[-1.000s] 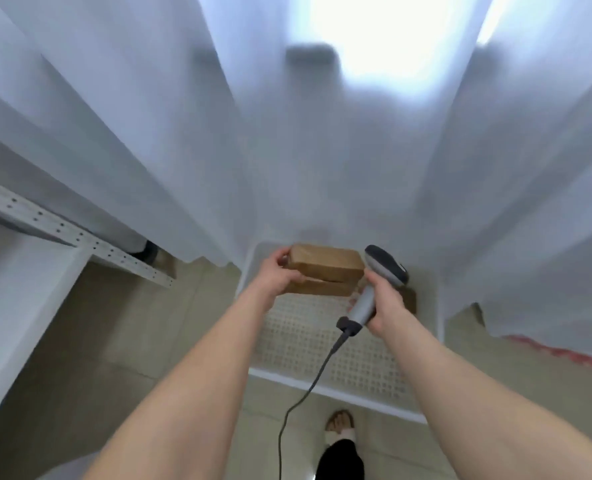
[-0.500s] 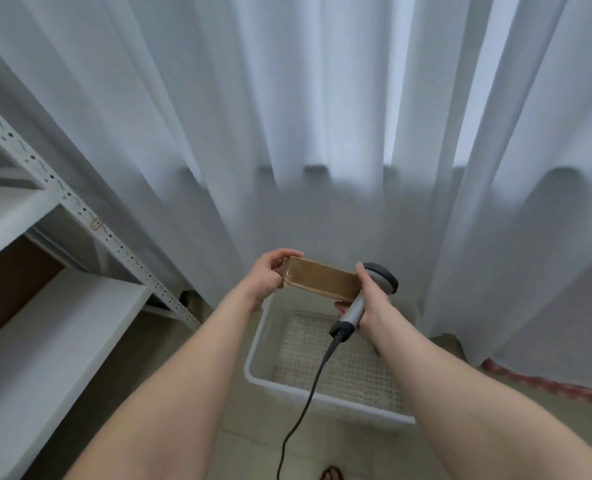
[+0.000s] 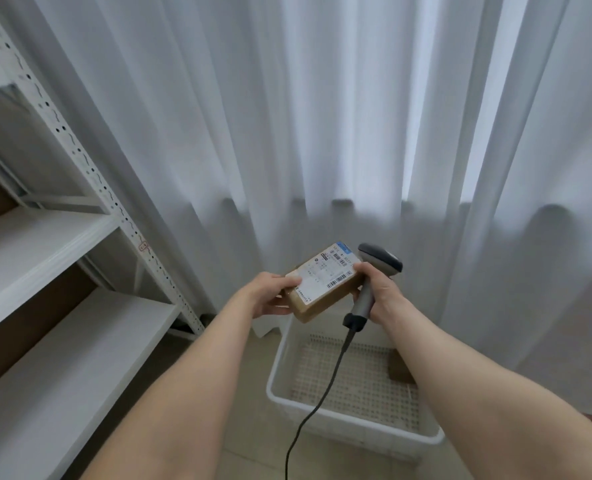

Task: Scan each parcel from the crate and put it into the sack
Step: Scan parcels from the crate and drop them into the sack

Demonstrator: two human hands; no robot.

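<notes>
Left hand [image 3: 270, 294]: fingers and thumb curled round the near-left end of a brown parcel [image 3: 317, 299], which it holds in the air above the far-left corner of the crate [image 3: 322, 415].

Right hand [image 3: 381, 296]: wrapped round the handle of a corded barcode scanner [image 3: 379, 263], thumb against the parcel's right end. Its cable [image 3: 322, 393] hangs down across the crate.

Parcel's shipping label [image 3: 325, 273] faces up. The scanner head sits just right of it and is not aimed at the barcodes, so I judge the scan is not yet made.

Crate: white, on the floor, perforated bottom mostly bare. One more brown parcel [image 3: 400, 374] shows at its right side, partly behind the right forearm.

Sack not in view. Remaining: scan and bag this parcel, then at least that one.
</notes>
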